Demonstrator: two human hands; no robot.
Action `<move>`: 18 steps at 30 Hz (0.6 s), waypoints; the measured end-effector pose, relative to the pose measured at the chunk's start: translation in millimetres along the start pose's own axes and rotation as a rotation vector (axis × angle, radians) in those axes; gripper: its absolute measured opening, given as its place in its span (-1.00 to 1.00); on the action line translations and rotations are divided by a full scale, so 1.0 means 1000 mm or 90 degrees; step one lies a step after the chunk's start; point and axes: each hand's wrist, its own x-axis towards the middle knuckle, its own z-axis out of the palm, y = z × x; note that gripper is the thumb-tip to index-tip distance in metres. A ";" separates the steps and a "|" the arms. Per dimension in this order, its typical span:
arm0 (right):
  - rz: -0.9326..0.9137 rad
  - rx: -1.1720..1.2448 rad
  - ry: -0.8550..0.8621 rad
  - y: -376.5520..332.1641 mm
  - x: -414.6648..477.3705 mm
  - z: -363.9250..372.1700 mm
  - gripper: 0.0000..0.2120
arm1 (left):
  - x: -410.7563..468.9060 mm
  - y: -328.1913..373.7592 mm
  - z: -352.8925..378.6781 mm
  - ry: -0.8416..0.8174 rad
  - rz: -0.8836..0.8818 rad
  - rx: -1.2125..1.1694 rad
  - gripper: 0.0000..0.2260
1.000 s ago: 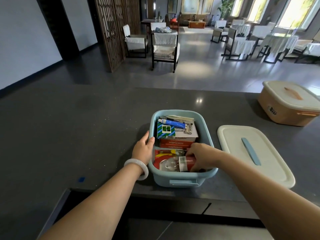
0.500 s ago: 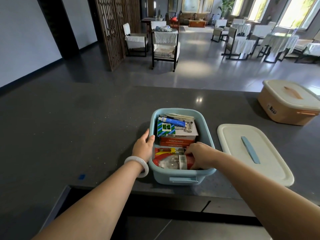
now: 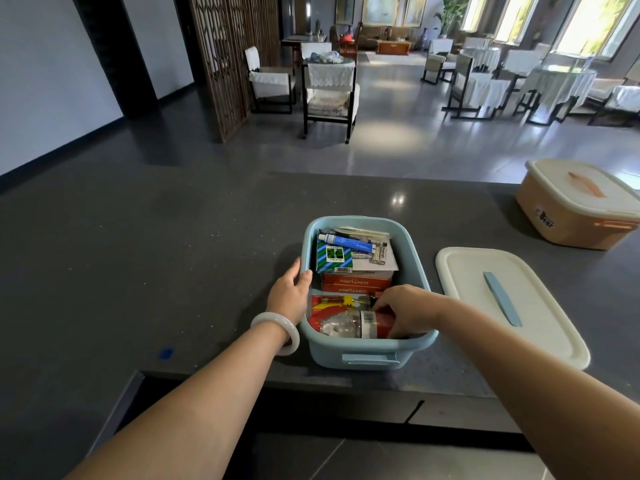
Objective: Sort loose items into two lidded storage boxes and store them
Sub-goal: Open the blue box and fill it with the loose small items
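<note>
At frame centre, the left hand (image 3: 289, 296) is gripping the left rim of the open light-blue plastic storage box (image 3: 367, 351) on the dark grey table (image 3: 173, 254); the fingers (image 3: 384, 303) of the right hand (image 3: 405, 311) are curling round a clear plastic bottle (image 3: 341, 323) lying inside it.

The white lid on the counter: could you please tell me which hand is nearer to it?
Right. The right hand grips a bottle inside the blue box, on the side facing the white lid; the left hand holds the box's opposite, left rim, farther away.
</note>
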 end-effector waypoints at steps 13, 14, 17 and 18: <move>0.014 0.023 0.000 0.001 0.001 0.000 -0.58 | 0.000 0.001 -0.001 -0.010 -0.003 -0.009 -0.58; 0.015 0.026 -0.001 0.001 0.001 0.000 -0.59 | 0.000 0.001 -0.001 -0.011 -0.003 -0.008 -0.58; 0.015 0.030 -0.004 0.001 0.001 0.000 -0.61 | 0.000 0.001 -0.001 -0.016 -0.004 -0.006 -0.57; 0.016 0.030 -0.004 0.001 0.001 0.000 -0.60 | 0.000 0.001 -0.001 -0.017 -0.005 -0.006 -0.57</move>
